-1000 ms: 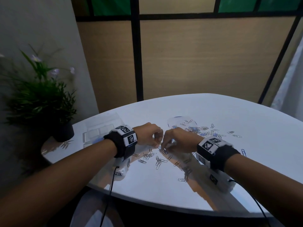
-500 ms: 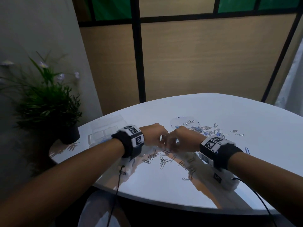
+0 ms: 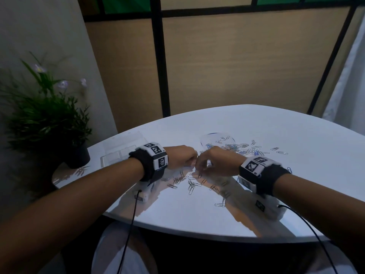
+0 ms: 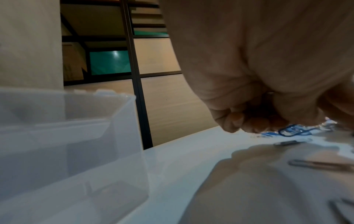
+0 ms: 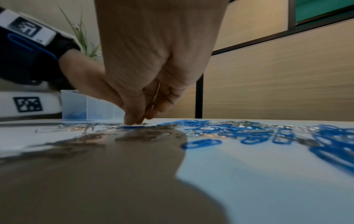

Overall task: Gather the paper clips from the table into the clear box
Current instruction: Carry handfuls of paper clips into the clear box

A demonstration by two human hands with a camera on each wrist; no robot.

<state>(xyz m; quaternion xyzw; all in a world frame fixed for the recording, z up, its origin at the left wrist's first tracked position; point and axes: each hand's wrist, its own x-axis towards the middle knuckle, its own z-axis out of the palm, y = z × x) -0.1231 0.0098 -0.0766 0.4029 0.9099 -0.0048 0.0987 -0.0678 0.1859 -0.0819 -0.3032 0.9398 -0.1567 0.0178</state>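
Silver paper clips (image 3: 190,183) lie scattered on the white table (image 3: 177,214) in front of both hands. A denser pile of blue and silver clips (image 3: 237,150) (image 5: 249,131) lies behind the right hand. My left hand (image 3: 182,157) (image 4: 249,106) is curled into a fist just above the table, with a glint of metal inside it. My right hand (image 3: 209,165) (image 5: 134,119) touches it, fingertips pinched down on a blue clip, with a silver clip tucked between its fingers. The clear box (image 3: 118,153) (image 4: 76,136) stands open to the left, behind the left wrist.
A potted plant (image 3: 49,119) stands at the table's left corner beyond the box. A clear round lid (image 3: 217,137) lies at the back of the blue pile. A few stray clips (image 3: 281,152) lie to the right. The table's front edge is close to my body.
The two hands have closed the small gap between them and now touch. The right fingertips have come down onto the clips; the left stays curled.
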